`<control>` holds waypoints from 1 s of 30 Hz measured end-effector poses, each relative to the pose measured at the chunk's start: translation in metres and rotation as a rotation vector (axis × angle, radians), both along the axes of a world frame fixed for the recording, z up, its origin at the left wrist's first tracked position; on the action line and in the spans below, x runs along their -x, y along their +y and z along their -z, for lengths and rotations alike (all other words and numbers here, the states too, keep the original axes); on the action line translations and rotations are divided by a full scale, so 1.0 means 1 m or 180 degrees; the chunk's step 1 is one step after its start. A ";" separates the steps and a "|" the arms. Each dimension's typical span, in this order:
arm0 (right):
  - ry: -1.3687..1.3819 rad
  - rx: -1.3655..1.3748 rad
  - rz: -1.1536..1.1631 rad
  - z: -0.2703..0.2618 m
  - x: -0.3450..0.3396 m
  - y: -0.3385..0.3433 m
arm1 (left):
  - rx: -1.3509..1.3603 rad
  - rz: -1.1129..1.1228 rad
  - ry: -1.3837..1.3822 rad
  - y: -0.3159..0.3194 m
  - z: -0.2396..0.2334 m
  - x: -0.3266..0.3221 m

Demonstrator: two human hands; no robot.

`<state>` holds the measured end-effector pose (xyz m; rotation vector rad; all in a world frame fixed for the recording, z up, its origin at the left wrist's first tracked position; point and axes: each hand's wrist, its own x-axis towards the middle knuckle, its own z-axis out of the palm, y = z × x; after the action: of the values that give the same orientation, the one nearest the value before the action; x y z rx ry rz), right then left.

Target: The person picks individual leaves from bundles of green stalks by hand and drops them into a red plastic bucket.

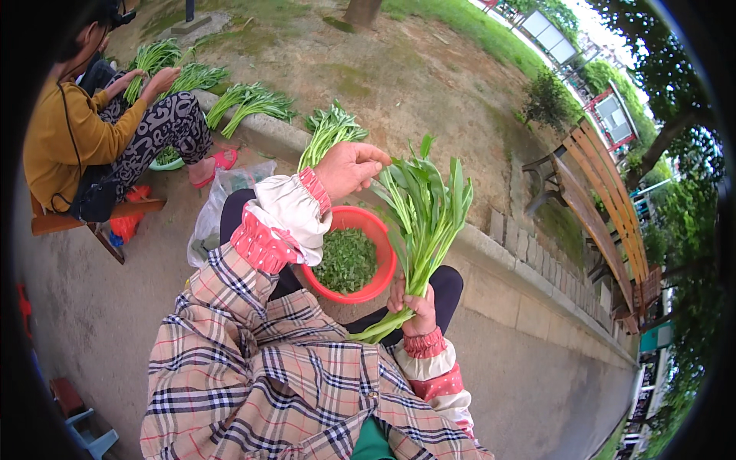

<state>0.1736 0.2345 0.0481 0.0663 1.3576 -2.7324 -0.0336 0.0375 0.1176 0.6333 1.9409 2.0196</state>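
My right hand (415, 307) grips the lower stems of a bunch of leafy greens (428, 218), which look like water spinach. The bunch stands nearly upright with its leaves at the top, and the stem ends stick out below my fist toward my lap. My left hand (351, 167) is raised at the leaf tips, index finger and thumb close together. Whether a leaf is pinched between them is not clear. Below and between my hands is a red plastic basin (386, 270) that holds loose green leaves (347, 260).
Bunches of greens (253, 106) lie along the concrete kerb (276, 135). A plastic bag (207, 221) lies left of the basin. At the left, a seated person (86, 126) holds greens above a pale green basin (167, 164). A wooden bench (598, 207) stands at the right.
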 end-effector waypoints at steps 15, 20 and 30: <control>-0.0120 -0.0202 0.0175 0.002 -0.002 0.010 | 0.0089 0.0486 -0.0137 -0.004 0.008 0.000; -0.0147 -0.0185 0.0233 0.004 -0.002 0.015 | 0.0806 0.0470 0.0668 -0.009 0.010 -0.009; -0.0342 -0.0469 0.0110 -0.006 -0.003 0.003 | -0.0678 -0.0808 0.0280 -0.005 0.031 -0.007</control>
<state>0.1770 0.2372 0.0541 0.2450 1.5381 -2.6088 -0.0266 0.0325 0.0869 0.5540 1.9564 2.4156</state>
